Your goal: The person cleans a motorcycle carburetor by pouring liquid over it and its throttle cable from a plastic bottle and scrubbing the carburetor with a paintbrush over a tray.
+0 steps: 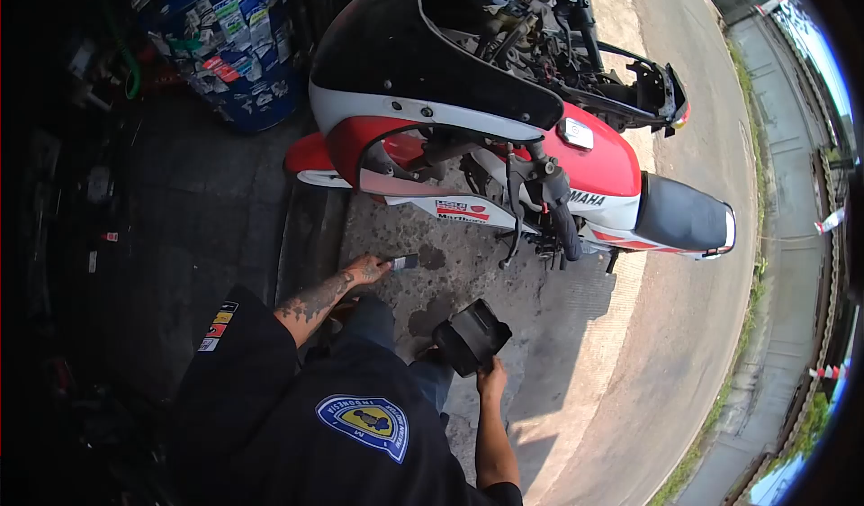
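My left hand, at the end of a tattooed forearm, is closed on a small flat brush with grey bristles, held over the stained concrete. Lower and to the right, my right hand grips the edge of a black box-shaped plastic part, whose hollow side is partly visible. The brush and the black part are apart. Beyond both hands stands a red and white motorcycle with a black seat; neither hand touches it.
A second, partly stripped motorcycle is behind the first. A blue drum covered in stickers stands at the upper left. Sunlit road runs along the right, with a wall beyond. A dark raised floor lies left.
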Available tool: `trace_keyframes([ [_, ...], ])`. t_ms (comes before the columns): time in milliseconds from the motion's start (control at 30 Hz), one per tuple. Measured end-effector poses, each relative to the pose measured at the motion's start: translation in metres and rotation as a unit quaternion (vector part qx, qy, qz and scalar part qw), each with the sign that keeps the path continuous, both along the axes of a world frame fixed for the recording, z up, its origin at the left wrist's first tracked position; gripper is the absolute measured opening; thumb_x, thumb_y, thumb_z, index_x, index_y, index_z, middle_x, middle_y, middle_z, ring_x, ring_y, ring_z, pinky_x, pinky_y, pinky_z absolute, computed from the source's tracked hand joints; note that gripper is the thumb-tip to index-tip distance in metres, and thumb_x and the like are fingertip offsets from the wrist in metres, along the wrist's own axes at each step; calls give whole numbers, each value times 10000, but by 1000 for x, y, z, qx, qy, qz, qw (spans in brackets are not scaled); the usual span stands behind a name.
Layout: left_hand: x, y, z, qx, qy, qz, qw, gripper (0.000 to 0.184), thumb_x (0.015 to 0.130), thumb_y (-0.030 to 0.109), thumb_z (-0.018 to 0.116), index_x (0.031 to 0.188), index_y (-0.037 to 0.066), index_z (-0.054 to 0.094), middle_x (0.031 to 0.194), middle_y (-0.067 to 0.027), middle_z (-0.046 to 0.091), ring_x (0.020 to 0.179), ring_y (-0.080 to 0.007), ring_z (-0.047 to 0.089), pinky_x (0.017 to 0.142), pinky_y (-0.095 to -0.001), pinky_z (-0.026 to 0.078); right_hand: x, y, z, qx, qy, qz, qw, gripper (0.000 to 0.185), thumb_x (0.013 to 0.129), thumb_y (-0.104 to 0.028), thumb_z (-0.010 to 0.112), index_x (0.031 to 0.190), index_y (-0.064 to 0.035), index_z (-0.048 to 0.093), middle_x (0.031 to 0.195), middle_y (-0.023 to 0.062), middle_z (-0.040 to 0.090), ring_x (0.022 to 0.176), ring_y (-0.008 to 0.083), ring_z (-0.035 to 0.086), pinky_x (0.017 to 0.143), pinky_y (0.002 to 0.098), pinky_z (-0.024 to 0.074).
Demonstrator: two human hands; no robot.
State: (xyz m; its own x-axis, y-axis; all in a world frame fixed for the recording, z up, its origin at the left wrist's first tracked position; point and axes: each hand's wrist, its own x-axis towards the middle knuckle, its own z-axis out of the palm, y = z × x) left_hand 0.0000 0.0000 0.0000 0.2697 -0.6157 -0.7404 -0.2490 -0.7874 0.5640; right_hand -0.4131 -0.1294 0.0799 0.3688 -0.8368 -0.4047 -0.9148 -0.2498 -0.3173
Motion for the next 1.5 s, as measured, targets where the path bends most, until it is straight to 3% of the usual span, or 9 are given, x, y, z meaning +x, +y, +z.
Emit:
trace_keyframes([
  [167, -66, -7, -47, 67, 57, 388, 917, 592, 924, 518, 401, 903, -16, 655, 864, -180, 656, 813, -347, 628, 757, -411, 479, 45, -169, -58, -8, -90, 208, 974, 420, 689, -142, 734, 1056, 12, 601, 982, 232, 628, 910, 388, 613, 792, 425, 492],
  [200, -134, 6, -37, 57, -96, 422, 900, 493, 944, 450, 441, 794, 11, 607, 642, -55, 538, 664, -175, 552, 663, -345, 442, 21, -185, -62, -48, -87, 272, 957, 392, 694, -152, 724, 1037, -10, 600, 962, 225, 635, 888, 398, 613, 766, 438, 492],
  [467, -361, 18, -41, 29, 64, 677, 732, 512, 916, 515, 428, 741, 62, 592, 637, -42, 541, 635, -197, 538, 621, -323, 419, 20, -278, -78, 15, -38, 441, 897, 307, 746, -108, 680, 1004, 4, 557, 948, 205, 603, 874, 420, 588, 729, 468, 484],
  [700, -425, -24, -65, 38, 62, 678, 732, 550, 907, 549, 365, 776, 79, 619, 786, -157, 627, 824, -348, 606, 735, -396, 450, 46, -270, -134, 44, -51, 502, 862, 253, 709, -80, 716, 899, -22, 559, 913, 175, 605, 840, 401, 586, 709, 444, 467],
  [867, -421, -61, -121, 6, 26, 689, 724, 475, 930, 484, 410, 782, 83, 616, 732, -156, 612, 792, -316, 624, 689, -370, 451, 88, -263, -214, 43, -105, 508, 854, 165, 746, -50, 672, 847, -8, 548, 804, 173, 579, 738, 377, 585, 655, 434, 465],
  [900, -450, -78, -171, -13, -144, 607, 782, 428, 937, 444, 431, 776, 93, 618, 682, -146, 582, 733, -289, 613, 656, -359, 442, 99, -264, -231, 35, -121, 519, 845, 159, 750, -46, 671, 836, -3, 544, 797, 172, 577, 727, 370, 584, 653, 425, 464],
  [967, -417, -91, -158, -42, -25, 699, 714, 392, 944, 404, 451, 755, 98, 608, 639, -117, 553, 647, -258, 583, 609, -352, 427, 122, -263, -256, 34, -131, 534, 835, 154, 754, -41, 672, 825, 5, 544, 794, 171, 577, 715, 360, 583, 650, 413, 463],
  [1300, -331, -183, -228, -129, -171, 619, 756, 175, 926, 224, 514, 923, 55, 556, 644, -136, 560, 602, -319, 588, 529, -390, 475, 207, -302, -408, -3, -211, 540, 815, 145, 750, -10, 665, 823, 27, 545, 803, 168, 561, 734, 342, 552, 675, 413, 440],
  [1500, -323, -206, -281, -138, -27, 618, 774, 246, 946, 251, 494, 860, 31, 560, 662, -127, 588, 594, -247, 581, 582, -343, 449, 213, -335, -478, -58, -240, 554, 795, 138, 756, 37, 621, 867, -15, 559, 829, 158, 526, 766, 328, 560, 647, 407, 454],
])
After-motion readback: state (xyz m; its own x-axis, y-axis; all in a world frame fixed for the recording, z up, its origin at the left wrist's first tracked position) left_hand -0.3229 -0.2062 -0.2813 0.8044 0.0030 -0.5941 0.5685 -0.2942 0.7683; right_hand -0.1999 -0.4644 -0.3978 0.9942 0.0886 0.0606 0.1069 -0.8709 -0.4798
